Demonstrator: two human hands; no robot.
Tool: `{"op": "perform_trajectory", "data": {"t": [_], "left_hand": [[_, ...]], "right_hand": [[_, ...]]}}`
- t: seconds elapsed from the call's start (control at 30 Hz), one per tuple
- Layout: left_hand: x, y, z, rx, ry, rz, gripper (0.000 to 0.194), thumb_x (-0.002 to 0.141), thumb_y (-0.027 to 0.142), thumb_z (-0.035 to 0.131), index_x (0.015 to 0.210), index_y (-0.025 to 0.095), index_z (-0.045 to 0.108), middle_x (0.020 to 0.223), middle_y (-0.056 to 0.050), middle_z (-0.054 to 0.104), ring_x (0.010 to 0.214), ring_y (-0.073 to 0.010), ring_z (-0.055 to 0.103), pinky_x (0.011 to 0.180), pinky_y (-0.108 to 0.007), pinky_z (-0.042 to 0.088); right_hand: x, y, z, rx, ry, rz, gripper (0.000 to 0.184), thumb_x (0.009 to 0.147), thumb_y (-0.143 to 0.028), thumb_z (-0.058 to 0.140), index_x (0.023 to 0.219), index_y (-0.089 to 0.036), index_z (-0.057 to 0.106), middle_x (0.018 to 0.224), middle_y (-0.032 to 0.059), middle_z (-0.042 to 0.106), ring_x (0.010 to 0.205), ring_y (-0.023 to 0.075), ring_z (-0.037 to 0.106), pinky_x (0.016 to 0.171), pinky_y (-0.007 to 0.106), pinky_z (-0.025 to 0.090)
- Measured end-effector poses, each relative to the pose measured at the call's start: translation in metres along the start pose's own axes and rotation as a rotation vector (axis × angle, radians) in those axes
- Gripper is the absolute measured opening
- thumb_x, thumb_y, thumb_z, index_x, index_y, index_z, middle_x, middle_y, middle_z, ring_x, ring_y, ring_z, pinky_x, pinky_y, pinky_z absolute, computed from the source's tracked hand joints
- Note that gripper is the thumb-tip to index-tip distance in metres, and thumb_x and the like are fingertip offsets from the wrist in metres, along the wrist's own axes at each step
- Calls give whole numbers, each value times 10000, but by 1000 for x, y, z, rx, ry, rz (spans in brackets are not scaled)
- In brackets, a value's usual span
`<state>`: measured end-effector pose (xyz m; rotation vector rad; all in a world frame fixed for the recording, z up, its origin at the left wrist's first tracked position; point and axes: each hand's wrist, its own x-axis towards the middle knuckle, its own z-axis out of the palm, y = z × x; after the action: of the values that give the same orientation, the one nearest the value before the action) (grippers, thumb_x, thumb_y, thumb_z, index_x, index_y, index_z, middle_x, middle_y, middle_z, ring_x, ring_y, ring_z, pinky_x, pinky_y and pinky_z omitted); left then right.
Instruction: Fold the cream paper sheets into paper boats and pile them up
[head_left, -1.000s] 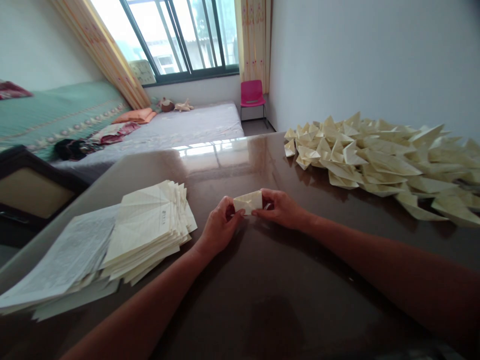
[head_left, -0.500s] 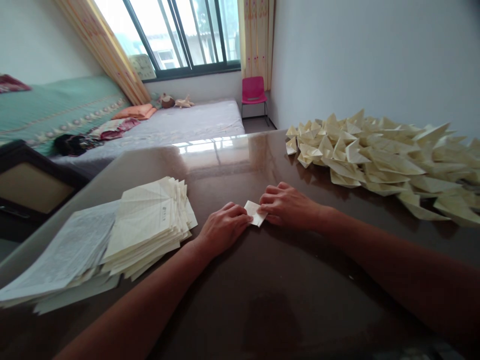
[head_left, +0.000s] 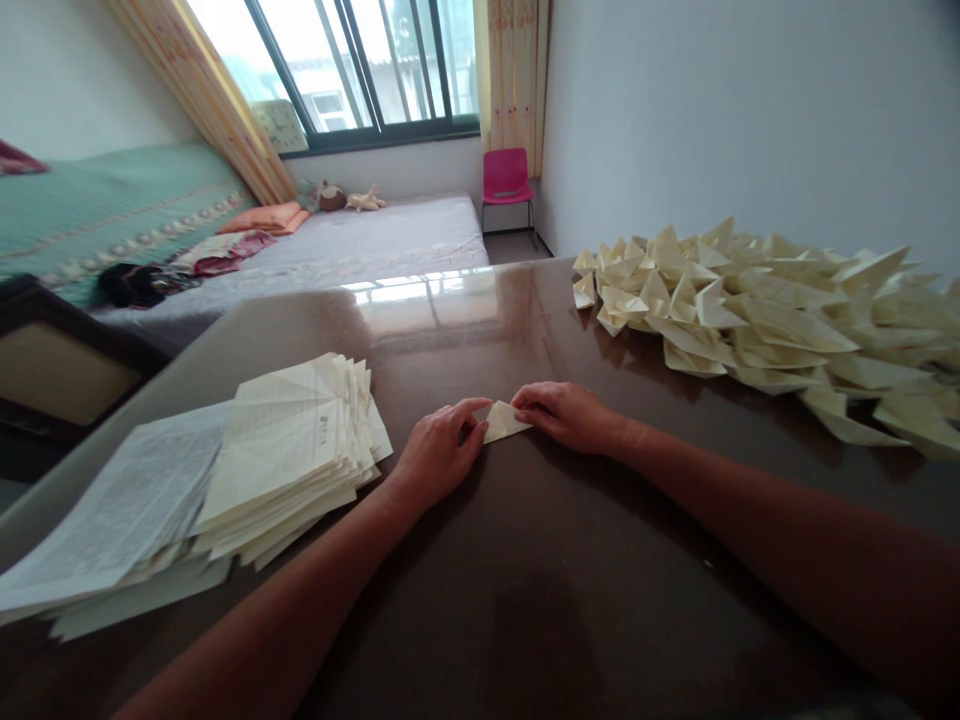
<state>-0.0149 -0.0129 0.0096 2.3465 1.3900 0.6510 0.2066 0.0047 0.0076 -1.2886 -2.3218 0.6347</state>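
Several grey printed sheets (head_left: 135, 510) lie nearest my remote viewpoint, on the glossy brown bench (head_left: 480, 600), well to the left of the small folded paper (head_left: 504, 422) I am handling. Overlapping them, closer to the folded paper, I see a thick stack of cream sheets (head_left: 277, 450) with uneven edges. I have my left hand (head_left: 442, 442) at the folded paper's left edge, finger and thumb parted; from here I cannot tell whether they pinch it. My right hand (head_left: 568, 414) grasps the folded paper's right end, fingers curled over it. The folded paper itself sits low over the bench, between both hands. Beyond it and off to its right spreads a large heap of cream folded shapes (head_left: 750, 310). Farther past the folded paper, I make out a bed (head_left: 409, 235), then a pink chair (head_left: 507, 178) and a dark-framed window (head_left: 360, 70).
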Motion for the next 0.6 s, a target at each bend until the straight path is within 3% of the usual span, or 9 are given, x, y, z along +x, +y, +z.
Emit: {"op": "perform_trajectory", "data": {"t": [0.27, 0.37, 0.47, 0.6], "left_hand": [[0, 4, 4, 173, -26, 70, 421, 927, 238, 420, 1347, 231, 451, 986, -52, 649, 918, -201, 587, 846, -328, 463], [-1, 7, 5, 279, -48, 74, 426, 935, 240, 402, 1358, 247, 444, 960, -56, 623, 942, -209, 574, 848, -328, 472], [-3, 8, 5, 370, -61, 90, 418, 940, 257, 400, 1354, 277, 459, 946, -54, 582, 904, -199, 569, 803, -311, 492], [-5, 7, 5, 376, -28, 159, 371, 946, 243, 406, 1296, 308, 511, 1153, -47, 544, 948, -165, 560, 795, -271, 503]], "right_hand": [[0, -10, 5, -216, 34, 69, 187, 931, -330, 466, 1022, -230, 596, 964, 33, 676, 849, 168, 606, 688, 254, 377], [-1, -12, 6, -240, 47, 73, 193, 927, -340, 477, 1035, -227, 590, 968, 34, 659, 830, 161, 600, 679, 254, 377], [-3, -12, 5, -257, 74, 42, 208, 932, -342, 472, 1058, -235, 597, 1041, 33, 622, 823, 148, 595, 675, 250, 383], [-4, -12, 4, -245, 69, -60, 230, 954, -312, 452, 1092, -257, 628, 1060, 31, 605, 892, 140, 582, 714, 238, 395]]}}
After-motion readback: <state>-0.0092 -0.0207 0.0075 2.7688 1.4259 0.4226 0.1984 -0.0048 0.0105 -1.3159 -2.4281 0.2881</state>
